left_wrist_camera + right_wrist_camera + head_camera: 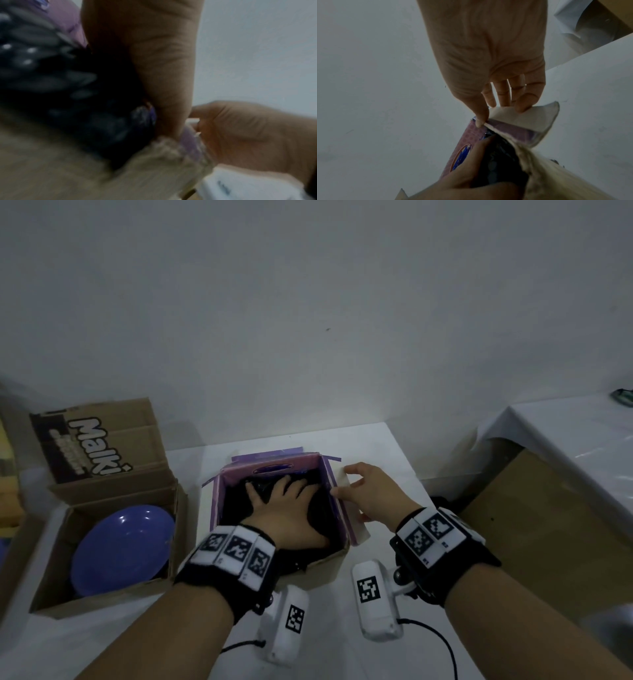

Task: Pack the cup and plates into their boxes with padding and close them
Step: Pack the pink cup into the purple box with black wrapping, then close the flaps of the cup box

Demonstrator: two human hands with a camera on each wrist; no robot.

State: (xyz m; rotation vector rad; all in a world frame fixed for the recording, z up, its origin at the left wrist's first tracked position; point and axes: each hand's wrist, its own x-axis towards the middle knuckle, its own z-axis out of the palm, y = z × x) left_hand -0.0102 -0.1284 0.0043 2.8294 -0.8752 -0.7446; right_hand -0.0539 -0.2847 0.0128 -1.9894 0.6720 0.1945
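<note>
A small cardboard box (274, 465) with purple-pink walls stands open in the middle of the white table. Black bubble-wrap padding (318, 518) fills it, and no cup shows. My left hand (284, 494) lies inside with its fingers spread flat, pressing down on the padding (51, 67). My right hand (346, 482) pinches the box's right flap (530, 121), thumb on the inner face and fingers on the outer face. To the left, a blue plate (123, 546) lies in an open brown box (48, 583).
The brown box's printed lid flap (96, 440) stands up behind the plate. A second table with a white cloth (565, 440) is at the right, with a brown panel (531, 508) under it. A white wall rises right behind the table (376, 446).
</note>
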